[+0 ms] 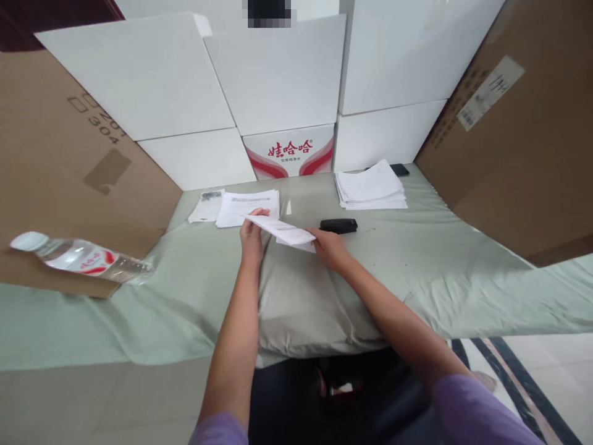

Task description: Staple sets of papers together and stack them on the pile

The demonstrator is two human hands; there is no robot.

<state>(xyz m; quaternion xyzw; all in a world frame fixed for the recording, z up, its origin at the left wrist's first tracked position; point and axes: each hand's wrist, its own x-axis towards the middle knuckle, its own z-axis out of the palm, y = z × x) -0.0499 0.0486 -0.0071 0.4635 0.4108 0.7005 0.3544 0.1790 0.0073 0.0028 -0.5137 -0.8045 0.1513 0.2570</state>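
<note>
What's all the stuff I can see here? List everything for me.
folded paper: one, white, held between both hands above the cloth
stapler: one, black, on the cloth right of the hands
paper stack: one, white, far right of the cloth
loose sheets: a few, white, far left of the cloth
dark object: one, black, behind the paper stack
water bottle: one, clear with red label, lying at left
cloth: one, pale green, covering the surface
white boxes: several, stacked behind
cardboard boxes: two, brown, either side
left hand: grips the paper
right hand: grips the paper
</note>
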